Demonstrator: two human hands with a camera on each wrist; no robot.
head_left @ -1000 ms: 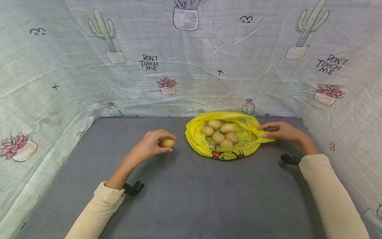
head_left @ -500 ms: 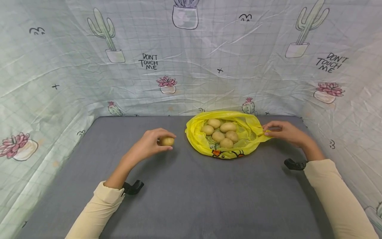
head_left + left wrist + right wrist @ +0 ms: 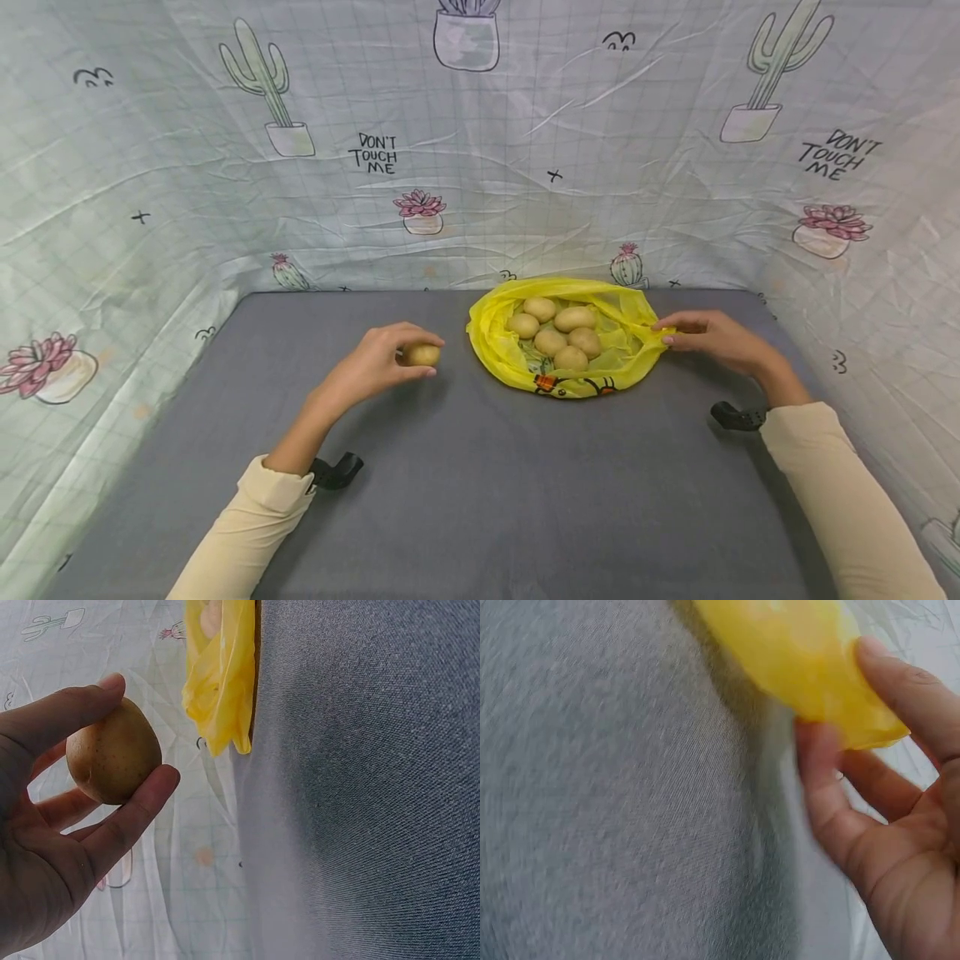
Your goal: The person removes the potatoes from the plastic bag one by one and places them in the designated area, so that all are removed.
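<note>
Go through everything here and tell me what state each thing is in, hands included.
Yellow bag: open at the top, crumpled, on the table.
Six potatoes: whole, loose inside the bag.
Single potato: whole, outside the bag, held off the table.
Left hand: gripping the single potato.
Right hand: pinching the bag's edge.
Patterned cloth: hanging, creased.

a smooth tan potato (image 3: 423, 356) is held left of an opened, crumpled yellow bag (image 3: 489, 348). six similar potatoes (image 3: 551, 342) are clustered inside; the bag's right edge is pinched.
</note>
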